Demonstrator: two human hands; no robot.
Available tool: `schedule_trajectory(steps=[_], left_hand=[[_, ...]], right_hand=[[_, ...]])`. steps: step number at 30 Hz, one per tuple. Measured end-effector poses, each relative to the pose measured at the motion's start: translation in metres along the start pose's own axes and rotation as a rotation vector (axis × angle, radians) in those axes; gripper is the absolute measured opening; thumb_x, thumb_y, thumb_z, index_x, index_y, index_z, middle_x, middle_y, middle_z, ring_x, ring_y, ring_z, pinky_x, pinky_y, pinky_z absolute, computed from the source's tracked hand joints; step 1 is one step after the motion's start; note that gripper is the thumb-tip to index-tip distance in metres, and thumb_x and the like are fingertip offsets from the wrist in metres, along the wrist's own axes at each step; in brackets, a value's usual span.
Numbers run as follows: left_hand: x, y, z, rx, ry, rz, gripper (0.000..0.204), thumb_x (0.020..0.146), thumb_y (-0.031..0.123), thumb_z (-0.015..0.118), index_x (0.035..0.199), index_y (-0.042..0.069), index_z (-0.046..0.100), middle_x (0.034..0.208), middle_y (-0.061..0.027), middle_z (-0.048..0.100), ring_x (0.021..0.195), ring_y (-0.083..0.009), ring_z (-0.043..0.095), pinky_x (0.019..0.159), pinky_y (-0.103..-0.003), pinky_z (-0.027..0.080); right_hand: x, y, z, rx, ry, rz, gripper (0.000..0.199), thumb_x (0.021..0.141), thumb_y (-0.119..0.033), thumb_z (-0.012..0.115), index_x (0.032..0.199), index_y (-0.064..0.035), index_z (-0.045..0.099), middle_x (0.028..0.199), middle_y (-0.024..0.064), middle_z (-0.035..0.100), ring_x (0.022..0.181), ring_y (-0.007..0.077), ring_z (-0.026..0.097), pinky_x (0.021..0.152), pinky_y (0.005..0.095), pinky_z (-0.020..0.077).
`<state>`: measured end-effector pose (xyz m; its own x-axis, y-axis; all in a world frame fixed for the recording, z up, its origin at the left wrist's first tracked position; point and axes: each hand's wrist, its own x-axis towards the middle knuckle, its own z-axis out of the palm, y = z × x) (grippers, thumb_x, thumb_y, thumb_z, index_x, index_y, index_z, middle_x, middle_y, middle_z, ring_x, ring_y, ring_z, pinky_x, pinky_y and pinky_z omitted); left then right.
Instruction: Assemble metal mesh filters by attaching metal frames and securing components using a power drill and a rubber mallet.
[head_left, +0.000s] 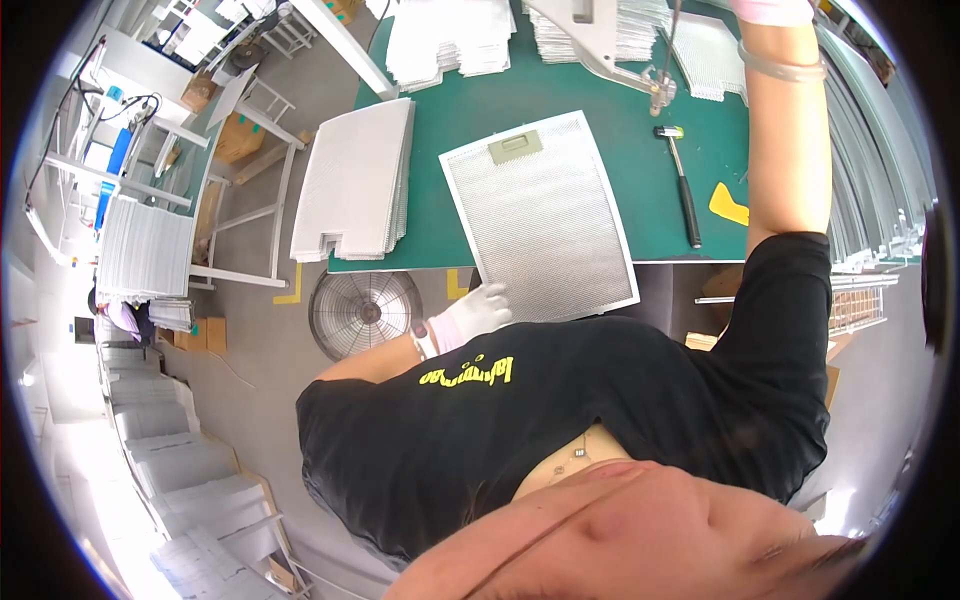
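Note:
A silvery mesh filter panel (545, 225) with a pale frame and an olive-grey latch plate (515, 147) lies on the green-topped table (440, 110), its near end over the front edge. My left hand (475, 314), in a white and pink glove, is closed at the panel's near left edge. My right hand (775, 10) reaches far forward at the upper right; only a pink glove part shows and its fingers are cut off by the picture's rim. Beside the panel on the right lie a small mallet (685, 190) with a black handle and a yellow scraper-like piece (728, 205).
White mesh sheets are stacked at the table's left (355, 180) and back (450, 40). A grey machine arm (600, 50) hangs over the far side. Below the table's front edge stands a floor fan (366, 312). Many framed panels (875, 150) line the right side.

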<state>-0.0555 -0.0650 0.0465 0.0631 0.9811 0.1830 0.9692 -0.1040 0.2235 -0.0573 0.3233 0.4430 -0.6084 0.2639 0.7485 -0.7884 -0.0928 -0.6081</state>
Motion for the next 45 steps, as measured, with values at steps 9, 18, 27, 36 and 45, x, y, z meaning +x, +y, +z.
schedule_trajectory(steps=[9, 18, 27, 36, 45], left_hand=[[0.155, -0.099, -0.089, 0.317, 0.387, -0.833, 0.043, 0.08, 0.038, 0.071, 0.108, 0.006, 0.066, 0.107, -0.0206, 0.063, 0.099, -0.0377, 0.061, 0.09, -0.052, 0.045], [0.183, 0.002, -0.126, 0.188, 0.466, -0.436, 0.018, 0.069, 0.027, 0.075, 0.073, 0.014, 0.064, 0.076, -0.0045, 0.057, 0.076, -0.026, 0.058, 0.071, -0.042, 0.041], [0.155, 0.031, -0.112, 0.07, 0.44, -0.594, 0.034, 0.067, 0.031, 0.079, 0.099, 0.019, 0.074, 0.076, 0.0017, 0.062, 0.067, -0.0221, 0.061, 0.069, -0.043, 0.04], [0.158, 0.032, -0.115, 0.013, 0.512, -0.467, 0.032, 0.067, 0.027, 0.078, 0.097, 0.018, 0.075, 0.073, 0.0006, 0.059, 0.068, -0.0216, 0.06, 0.059, -0.039, 0.041], [0.162, 0.028, -0.099, -0.236, 0.581, -0.319, 0.032, 0.07, 0.019, 0.08, 0.1, 0.009, 0.075, 0.074, -0.0041, 0.053, 0.065, -0.0224, 0.054, 0.058, -0.036, 0.041]], right_hand=[[-0.034, 0.018, 0.008, 0.051, 0.043, 0.06, 0.01, 0.095, -0.019, 0.066, 0.093, -0.0089, 0.063, 0.081, 0.0018, 0.066, 0.064, 0.0086, 0.061, 0.049, 0.0194, 0.0469], [-0.051, 0.024, 0.013, 0.025, 0.22, 0.101, 0.014, 0.097, -0.024, 0.063, 0.102, -0.0108, 0.06, 0.081, 0.0023, 0.065, 0.065, 0.0098, 0.06, 0.052, 0.0201, 0.0471], [-0.11, 0.049, 0.056, -0.056, 0.229, 0.135, 0.049, 0.1, -0.037, 0.058, 0.134, -0.0031, 0.048, 0.078, 0.0007, 0.057, 0.061, 0.0094, 0.052, 0.054, 0.0224, 0.0439], [-0.134, 0.05, 0.001, 0.344, 0.186, 0.452, 0.039, 0.101, -0.035, 0.055, 0.125, -0.0038, 0.055, 0.091, 0.0064, 0.062, 0.063, 0.0136, 0.055, 0.057, 0.0279, 0.0468], [-0.186, 0.087, 0.003, 0.337, 0.204, 0.587, 0.047, 0.098, -0.035, 0.06, 0.13, -0.0009, 0.055, 0.104, 0.0153, 0.07, 0.07, 0.0185, 0.066, 0.053, 0.0269, 0.0495]])
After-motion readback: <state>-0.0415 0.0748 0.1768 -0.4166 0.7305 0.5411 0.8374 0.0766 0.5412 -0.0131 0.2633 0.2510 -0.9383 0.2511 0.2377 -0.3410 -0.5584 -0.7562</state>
